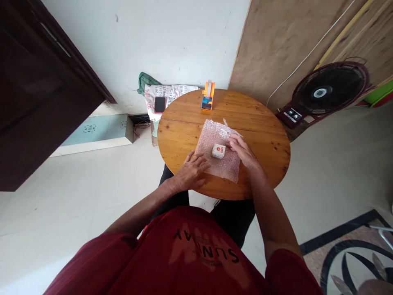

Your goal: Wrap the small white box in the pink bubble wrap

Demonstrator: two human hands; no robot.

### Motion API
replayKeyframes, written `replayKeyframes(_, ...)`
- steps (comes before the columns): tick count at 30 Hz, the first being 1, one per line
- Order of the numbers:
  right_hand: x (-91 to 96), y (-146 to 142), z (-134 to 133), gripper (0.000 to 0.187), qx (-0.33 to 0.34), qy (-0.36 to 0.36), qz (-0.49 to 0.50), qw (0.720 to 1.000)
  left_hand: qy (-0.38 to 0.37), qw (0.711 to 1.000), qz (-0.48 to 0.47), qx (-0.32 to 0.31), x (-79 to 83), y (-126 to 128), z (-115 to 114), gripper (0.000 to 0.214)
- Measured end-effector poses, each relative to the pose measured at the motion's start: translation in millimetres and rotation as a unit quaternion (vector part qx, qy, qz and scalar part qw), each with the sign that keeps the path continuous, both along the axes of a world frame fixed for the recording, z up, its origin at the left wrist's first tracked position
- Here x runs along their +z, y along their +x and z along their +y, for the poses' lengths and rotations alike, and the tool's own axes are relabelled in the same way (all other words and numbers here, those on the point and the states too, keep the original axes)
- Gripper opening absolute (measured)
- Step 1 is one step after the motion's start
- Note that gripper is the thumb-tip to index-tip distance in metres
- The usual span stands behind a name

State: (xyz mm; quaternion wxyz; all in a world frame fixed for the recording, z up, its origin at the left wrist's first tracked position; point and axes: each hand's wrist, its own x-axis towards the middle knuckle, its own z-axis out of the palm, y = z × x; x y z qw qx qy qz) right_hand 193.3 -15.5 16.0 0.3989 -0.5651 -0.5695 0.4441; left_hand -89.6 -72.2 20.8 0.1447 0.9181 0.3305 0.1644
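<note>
A sheet of bubble wrap (215, 139) lies flat on the round wooden table (264, 135). On the sheet sits a small white box with a red mark (218, 151). My left hand (193, 169) rests flat with fingers stretched out on the sheet's near left corner. My right hand (241, 148) lies on the sheet just right of the box, its fingers extended and touching or nearly touching the box's side.
An orange and blue tape dispenser (208, 97) stands at the table's far edge. A black floor fan (328, 91) stands to the right by a wooden panel. Printed bags and a dark phone-like object (159, 104) lie on the floor behind the table. A dark cabinet (37, 90) fills the left.
</note>
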Motion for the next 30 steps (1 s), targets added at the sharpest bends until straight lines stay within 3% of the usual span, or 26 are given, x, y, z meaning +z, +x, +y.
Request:
replayKeyframes(4, 4.4, 6, 19, 0.047, 0.018, -0.026, -0.028, 0.999, 0.026, 0.999, 0.007, 0.03, -3.1, 17, -6, 0.043)
replayKeyframes(9, 6.6, 9, 37, 0.036, 0.017, -0.052, -0.016, 0.998, 0.055, 0.997, -0.016, 0.048, -1.4, 33, 3, 0.021)
replayKeyframes(16, -4.7, 16, 33, 0.042, -0.022, -0.049, 0.096, 0.994, 0.034, 0.986, -0.121, 0.108, 16.0, 50, 41, 0.016)
replayKeyframes(22, 7.2, 29, 21, 0.057, 0.078, -0.03, 0.132, 0.988, -0.062, 0.975, -0.147, 0.155, 21.3, 67, 77, 0.011)
replayKeyframes(26, 21.5, 34, 12, 0.062, 0.164, -0.011, 0.073, 0.984, -0.139, 0.953, -0.185, 0.197, 14.8, 70, 79, 0.012)
replayKeyframes(30, 25.5, 29, 10, 0.057, 0.179, -0.005, 0.009, 0.984, -0.167, 0.943, -0.207, 0.201, 9.5, 69, 78, 0.015)
